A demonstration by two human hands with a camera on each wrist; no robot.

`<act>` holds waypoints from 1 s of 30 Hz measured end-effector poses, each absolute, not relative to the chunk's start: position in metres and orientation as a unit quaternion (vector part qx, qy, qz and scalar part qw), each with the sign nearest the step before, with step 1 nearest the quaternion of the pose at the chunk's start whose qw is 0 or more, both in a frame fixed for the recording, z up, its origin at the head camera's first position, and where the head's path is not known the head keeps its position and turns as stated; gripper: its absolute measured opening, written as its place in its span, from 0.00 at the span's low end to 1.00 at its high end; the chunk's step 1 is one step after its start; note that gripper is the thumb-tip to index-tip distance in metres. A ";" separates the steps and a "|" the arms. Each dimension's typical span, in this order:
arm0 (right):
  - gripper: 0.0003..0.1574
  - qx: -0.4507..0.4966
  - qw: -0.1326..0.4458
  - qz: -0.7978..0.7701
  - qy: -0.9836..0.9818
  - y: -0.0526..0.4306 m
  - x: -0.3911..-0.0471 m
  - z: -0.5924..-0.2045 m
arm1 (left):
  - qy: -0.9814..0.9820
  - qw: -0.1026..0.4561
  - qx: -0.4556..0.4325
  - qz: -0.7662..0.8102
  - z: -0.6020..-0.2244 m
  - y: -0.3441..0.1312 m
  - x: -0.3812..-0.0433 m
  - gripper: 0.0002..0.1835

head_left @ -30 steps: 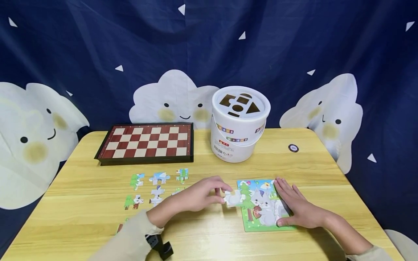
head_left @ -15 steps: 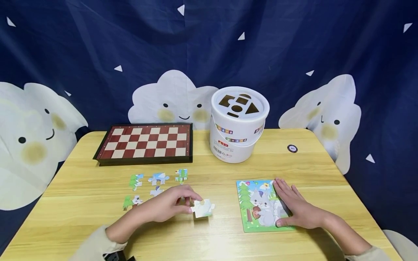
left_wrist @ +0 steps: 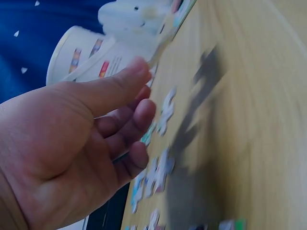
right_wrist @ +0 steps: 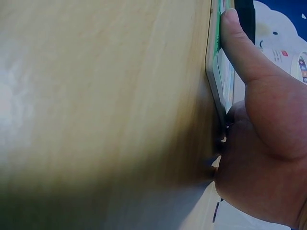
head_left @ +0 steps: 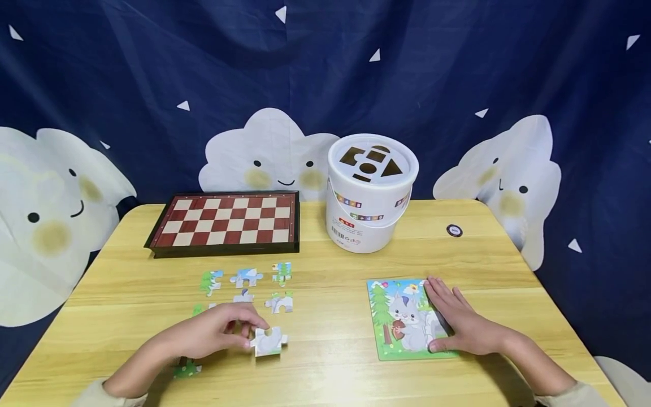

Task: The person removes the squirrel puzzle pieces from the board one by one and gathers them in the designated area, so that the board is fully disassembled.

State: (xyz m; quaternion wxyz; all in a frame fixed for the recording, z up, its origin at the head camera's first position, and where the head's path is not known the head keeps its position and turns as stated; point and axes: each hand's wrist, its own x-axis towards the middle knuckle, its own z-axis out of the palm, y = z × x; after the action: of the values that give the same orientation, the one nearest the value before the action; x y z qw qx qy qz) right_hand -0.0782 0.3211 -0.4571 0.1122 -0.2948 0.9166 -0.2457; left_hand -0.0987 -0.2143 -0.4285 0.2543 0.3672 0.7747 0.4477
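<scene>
My left hand [head_left: 218, 330] pinches a jigsaw piece [head_left: 268, 342] between thumb and fingers, over the table left of centre. The piece shows pale grey-white with a green lower edge and casts a shadow below. In the left wrist view the thumb meets the fingertips, and the other fingers curl loosely. My right hand [head_left: 465, 325] rests on the right side of a square puzzle board [head_left: 402, 355] picturing a grey squirrel with an acorn. Its fingers lie straight along the board's right edge, thumb on the picture; the right wrist view shows the thumb [right_wrist: 240, 43] over the rim.
Several loose jigsaw pieces [head_left: 246, 277] lie in rough rows at the left, some partly hidden by the left hand. Behind them is a red-and-white chessboard [head_left: 229, 223]. A white bucket [head_left: 363, 229] with a shape-hole lid stands centre back; a small round disc [head_left: 455, 230] lies right.
My left hand has carried the jigsaw piece from beside the board's left edge leftward, near the loose pieces. The right hand and the board have stayed in place.
</scene>
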 end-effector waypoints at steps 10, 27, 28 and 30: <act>0.73 -0.296 0.105 -0.244 0.918 0.321 -0.079 -0.457 | 0.764 0.282 0.364 0.452 -0.434 -0.244 -0.101 0.17; 0.72 -0.301 0.102 -0.247 0.915 0.322 -0.079 -0.458 | 0.778 0.289 0.351 0.432 -0.440 -0.259 -0.102 0.16; 0.72 -0.302 0.102 -0.247 0.915 0.322 -0.079 -0.458 | 0.778 0.291 0.353 0.430 -0.440 -0.258 -0.102 0.16; 0.72 -0.304 0.100 -0.249 0.914 0.322 -0.079 -0.459 | 0.779 0.292 0.356 0.426 -0.439 -0.257 -0.103 0.16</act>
State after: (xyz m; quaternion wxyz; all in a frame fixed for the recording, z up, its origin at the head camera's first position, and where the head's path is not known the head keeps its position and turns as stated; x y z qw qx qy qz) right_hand -0.0785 0.3215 -0.4585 0.0996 -0.3036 0.9143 -0.2488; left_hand -0.1029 -0.2573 -0.4394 0.2916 0.3562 0.7790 0.4256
